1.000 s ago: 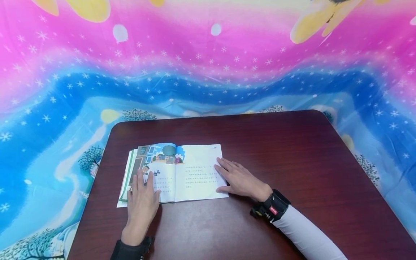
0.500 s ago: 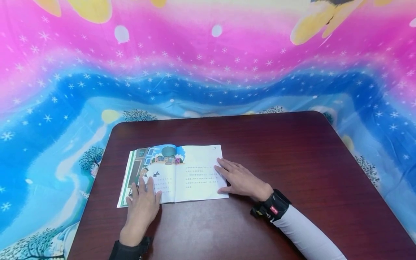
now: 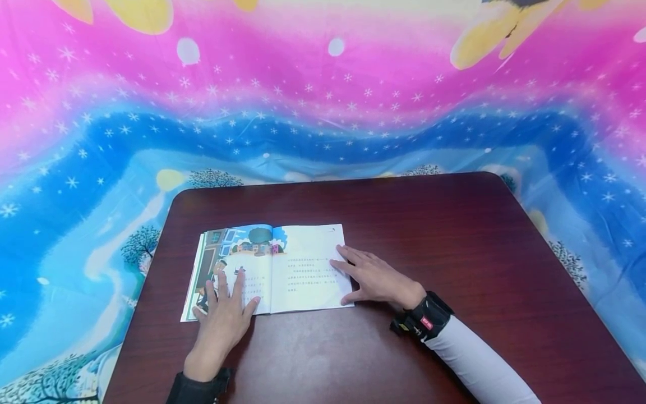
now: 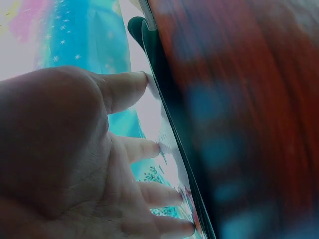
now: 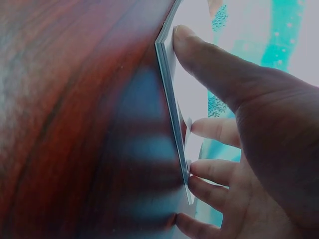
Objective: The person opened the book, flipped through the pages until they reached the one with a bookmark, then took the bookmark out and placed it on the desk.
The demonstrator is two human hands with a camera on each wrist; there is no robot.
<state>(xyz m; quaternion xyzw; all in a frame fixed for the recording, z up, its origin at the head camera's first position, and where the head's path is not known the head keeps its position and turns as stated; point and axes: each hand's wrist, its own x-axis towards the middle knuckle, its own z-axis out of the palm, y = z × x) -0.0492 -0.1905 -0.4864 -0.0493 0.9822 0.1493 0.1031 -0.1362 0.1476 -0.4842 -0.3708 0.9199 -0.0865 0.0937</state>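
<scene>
An open picture book (image 3: 308, 241) lies on the dark red-brown table, a coloured street scene on its left page and printed text on its right. My left hand (image 3: 224, 320) rests on the lower left page with fingers spread. In the left wrist view its fingertips (image 4: 152, 148) touch the paper. At the right page's outer edge lies my right hand (image 3: 383, 280), its thumb and fingers spread. The right wrist view shows the thumb (image 5: 184, 37) on the page near a corner, and a page edge (image 5: 185, 117) slightly lifted by the index finger. Neither hand curls round the book.
The wooden table (image 3: 429, 224) extends behind and to the right of the book. A pink and blue cloth (image 3: 323, 112) with snowflakes and trees hangs around the table. Black straps (image 3: 429, 317) with cameras sit on both wrists.
My left hand has slid down a little on the left page, and its fingers and thumb have spread wider. The right hand has stayed almost in place, its thumb shifting slightly downward.
</scene>
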